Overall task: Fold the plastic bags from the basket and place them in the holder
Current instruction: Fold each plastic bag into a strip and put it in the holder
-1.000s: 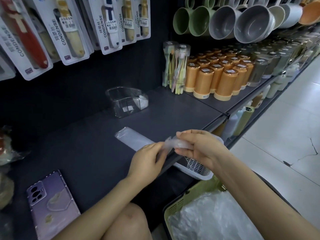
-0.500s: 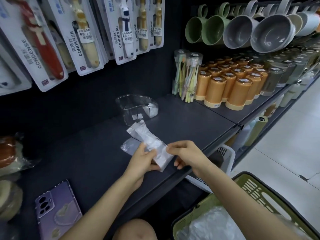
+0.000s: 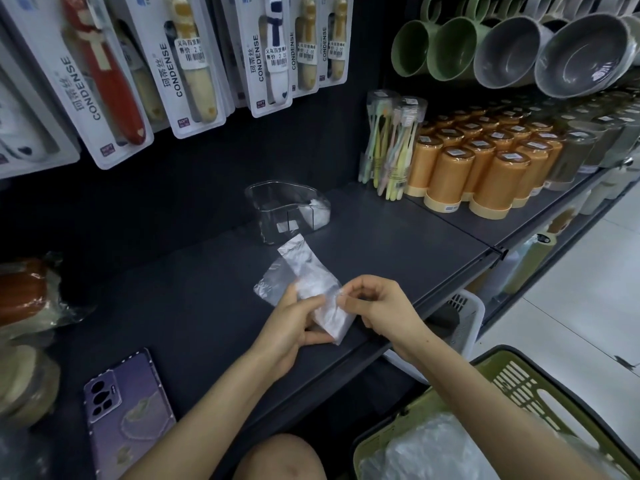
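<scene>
Bag (image 3: 311, 275) gripped in my left hand (image 3: 291, 323), right hand (image 3: 377, 306) pinching its edge to crease the fold, holder (image 3: 268, 216) just beyond.

Indoor shop scene under soft, even overhead light. The pale floor (image 3: 588, 323) at right is the brightest area, while the dark shelf (image 3: 173, 306) looks dim. White glare streaks the grey bowls (image 3: 585, 57) and the glossy blister packs (image 3: 194, 64). The plastic bag (image 3: 308, 268) gleams white between the evenly lit left hand (image 3: 291, 327) and right hand (image 3: 377, 306), which cast faint shadows. Wide-angle distortion bends the edges. Wrapped goods (image 3: 24, 296) at far left are blurred.
</scene>
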Tool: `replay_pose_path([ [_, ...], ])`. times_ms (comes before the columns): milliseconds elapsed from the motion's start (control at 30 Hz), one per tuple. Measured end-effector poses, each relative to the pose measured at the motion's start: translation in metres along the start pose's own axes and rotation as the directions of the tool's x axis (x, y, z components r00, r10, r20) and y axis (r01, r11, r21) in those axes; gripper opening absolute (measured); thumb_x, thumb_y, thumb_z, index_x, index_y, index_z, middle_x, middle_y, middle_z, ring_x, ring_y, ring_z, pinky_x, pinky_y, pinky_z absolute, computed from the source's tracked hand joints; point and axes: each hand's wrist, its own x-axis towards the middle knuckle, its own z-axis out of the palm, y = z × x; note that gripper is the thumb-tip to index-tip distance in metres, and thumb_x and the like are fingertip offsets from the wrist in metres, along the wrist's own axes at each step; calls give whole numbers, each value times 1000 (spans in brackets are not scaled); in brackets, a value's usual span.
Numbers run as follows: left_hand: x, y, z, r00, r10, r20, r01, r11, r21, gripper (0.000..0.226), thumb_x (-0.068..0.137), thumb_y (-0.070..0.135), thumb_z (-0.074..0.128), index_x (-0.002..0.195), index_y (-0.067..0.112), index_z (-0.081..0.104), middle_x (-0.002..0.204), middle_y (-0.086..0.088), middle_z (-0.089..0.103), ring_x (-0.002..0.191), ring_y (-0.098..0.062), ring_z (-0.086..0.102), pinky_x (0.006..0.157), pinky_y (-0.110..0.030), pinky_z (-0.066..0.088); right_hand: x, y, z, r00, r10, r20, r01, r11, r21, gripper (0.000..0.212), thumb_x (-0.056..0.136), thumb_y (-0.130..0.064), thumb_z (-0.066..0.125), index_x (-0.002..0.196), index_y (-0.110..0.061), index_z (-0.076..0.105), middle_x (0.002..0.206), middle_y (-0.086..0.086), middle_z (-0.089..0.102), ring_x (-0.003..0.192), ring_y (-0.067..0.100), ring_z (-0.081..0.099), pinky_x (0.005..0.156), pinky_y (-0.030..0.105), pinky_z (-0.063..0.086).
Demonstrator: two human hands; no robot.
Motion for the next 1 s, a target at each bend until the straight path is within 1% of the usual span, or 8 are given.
replay_pose_path([
  [100, -1, 2, -4, 999, -5, -35, 3, 999, -40, 21, 95, 14, 55, 115, 16, 49, 110, -13, 69, 97, -29, 69, 70, -46, 59, 4, 3, -1, 996, 37, 81, -31, 997, -76, 11, 86, -2, 67, 78, -10, 64, 50, -5, 50, 38, 2, 36, 40, 13, 30],
  [367, 31, 20, -36, 939, 128, -320, -82, 985, 154, 23, 91, 4, 58, 113, 10, 60, 98, -10, 67, 78, -17, 66, 52, -23, 54, 17, 7, 2, 995, 60, 76, -32, 945, -326, 12, 81, -11, 71, 75, -19, 67, 68, 7, 65, 64, 9, 57, 71, 25, 46],
  [567, 55, 25, -54, 889, 276, -366, -89, 887, 453, 37, 86, 1, 63, 122, 7, 57, 91, -6, 65, 72, -15, 60, 62, -23, 46, 23, 3, 7, 995, 82, 58, -52, 914, -403, 8, 80, -17, 75, 78, -13, 68, 69, -7, 63, 67, 7, 57, 66, 20, 47],
  [667, 51, 22, -59, 800, 542, -257, -184, 630, 754, 28, 89, 9, 62, 117, 10, 61, 93, -3, 68, 86, -21, 64, 75, -27, 46, 25, 0, 9, 994, 97, 49, -67, 900, -431, 8, 80, -15, 75, 77, -11, 68, 69, -8, 61, 67, 4, 56, 66, 19, 47],
  [733, 48, 16, -66, 677, 735, 48, -287, 203, 936, 25, 91, 13, 58, 114, 9, 66, 103, -5, 70, 95, -25, 63, 84, -29, 44, 27, -1, 9, 994, 107, 39, -78, 893, -443, 7, 79, -13, 75, 78, -9, 70, 68, -8, 61, 66, 4, 55, 65, 20, 47],
  [800, 48, 4, -71, 636, 682, 361, -404, -104, 909, 34, 95, 27, 47, 118, 13, 68, 119, -4, 68, 112, -27, 60, 97, -32, 41, 28, -1, 10, 993, 116, 33, -89, 891, -445, 6, 78, -12, 74, 77, -9, 70, 66, -8, 60, 65, 3, 54, 63, 18, 46],
  [900, 43, -8, -68, 781, 407, 473, -460, -136, 877, 69, 95, 59, 9, 143, 24, 44, 151, 2, 39, 144, -17, 23, 117, -29, 11, 29, -4, 11, 990, 135, 35, -105, 890, -443, 6, 80, -11, 72, 75, -12, 68, 67, -8, 58, 65, 3, 52, 61, 17, 42],
  [1000, 41, -14, -62, 899, 269, 345, -334, -88, 939, 101, 69, 75, -30, 151, 34, 11, 160, 10, 8, 146, -8, -7, 112, -19, -12, 25, -9, 9, 984, 168, 50, -135, 907, -399, 3, 84, -10, 69, 81, -11, 68, 66, -6, 56, 52, -1, 50, 50, 13, 38],
])
